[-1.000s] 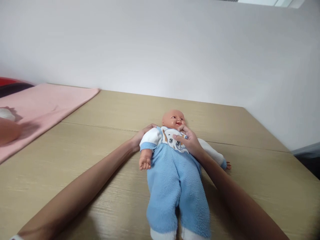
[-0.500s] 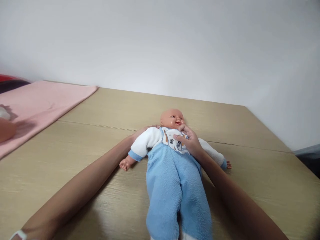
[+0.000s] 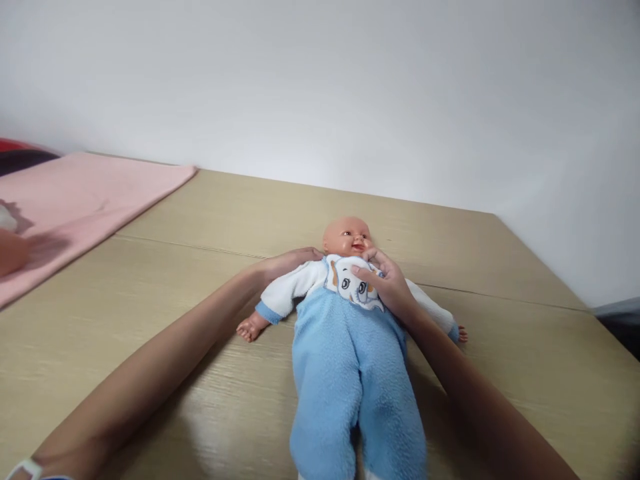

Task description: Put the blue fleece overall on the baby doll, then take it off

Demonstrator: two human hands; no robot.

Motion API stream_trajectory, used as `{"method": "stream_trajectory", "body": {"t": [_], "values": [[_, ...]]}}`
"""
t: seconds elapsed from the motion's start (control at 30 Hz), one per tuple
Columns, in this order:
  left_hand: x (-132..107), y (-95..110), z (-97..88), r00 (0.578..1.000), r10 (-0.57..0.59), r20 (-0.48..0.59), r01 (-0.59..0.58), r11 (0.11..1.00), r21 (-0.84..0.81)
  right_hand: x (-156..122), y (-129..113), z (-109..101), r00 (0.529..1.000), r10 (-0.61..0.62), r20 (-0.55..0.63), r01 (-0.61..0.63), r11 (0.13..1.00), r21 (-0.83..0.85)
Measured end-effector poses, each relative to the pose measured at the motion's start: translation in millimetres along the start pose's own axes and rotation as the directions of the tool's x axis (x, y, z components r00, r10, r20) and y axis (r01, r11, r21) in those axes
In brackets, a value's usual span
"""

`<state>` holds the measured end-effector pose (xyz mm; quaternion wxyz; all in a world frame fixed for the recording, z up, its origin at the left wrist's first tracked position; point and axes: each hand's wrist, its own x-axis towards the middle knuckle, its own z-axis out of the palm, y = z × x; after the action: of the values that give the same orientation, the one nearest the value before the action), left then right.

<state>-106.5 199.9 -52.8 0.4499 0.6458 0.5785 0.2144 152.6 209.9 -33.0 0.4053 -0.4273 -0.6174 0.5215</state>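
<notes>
A baby doll (image 3: 350,347) in a fluffy blue and white romper lies on its back on the wooden table (image 3: 150,333), head toward the wall. My left hand (image 3: 287,260) lies over the doll's shoulder beside its neck, fingers curled on the white sleeve. My right hand (image 3: 385,283) pinches the romper's collar just under the chin, over the elephant patch. The doll's near arm sticks out flat to the left, its small hand on the table.
A pink cloth (image 3: 85,207) covers the table's far left part. Someone else's hand (image 3: 13,250) rests on it at the left edge, beside something white. A white wall stands behind the table. The table's right edge drops off at the far right.
The doll's left-side arm, raised and bent a second ago, has swung down and outward onto the table. My left hand slid up onto the shoulder. My right hand stayed at the collar.
</notes>
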Motion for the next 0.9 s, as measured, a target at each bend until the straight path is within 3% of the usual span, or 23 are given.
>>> {"method": "stream_trajectory", "body": {"t": [0.13,0.27,0.37,0.53,0.73,0.8,0.9], "values": [[-9,21,-36.2,0.999,0.028,0.045,-0.029,1.0,0.012,-3,-5,-3,1.0,0.0,-0.009,-0.002,0.988,-0.154],[-22,25,-54.6,0.98,-0.005,0.2,-0.039,0.975,0.219,-6,-8,-10,1.0,-0.011,-0.021,0.004,0.948,-0.319],[-24,18,-60.4,0.958,-0.035,0.284,-0.058,0.948,0.313,-5,-10,-22,0.999,-0.019,-0.04,0.0,0.897,-0.442],[-17,7,-65.3,0.928,0.12,0.354,-0.218,0.942,0.254,-2,-15,-45,0.996,0.09,0.019,-0.066,0.846,-0.53],[-12,0,-64.4,0.914,0.14,0.382,-0.246,0.938,0.246,-13,-21,-62,0.97,0.06,0.235,0.094,0.799,-0.593],[-11,-1,-63.7,0.907,0.16,0.389,-0.267,0.934,0.239,-25,-19,-68,0.974,0.045,0.223,0.102,0.788,-0.607],[-12,0,-63.6,0.901,0.172,0.398,-0.283,0.929,0.24,-49,-8,-80,0.995,-0.044,0.086,0.088,0.785,-0.613]]}}
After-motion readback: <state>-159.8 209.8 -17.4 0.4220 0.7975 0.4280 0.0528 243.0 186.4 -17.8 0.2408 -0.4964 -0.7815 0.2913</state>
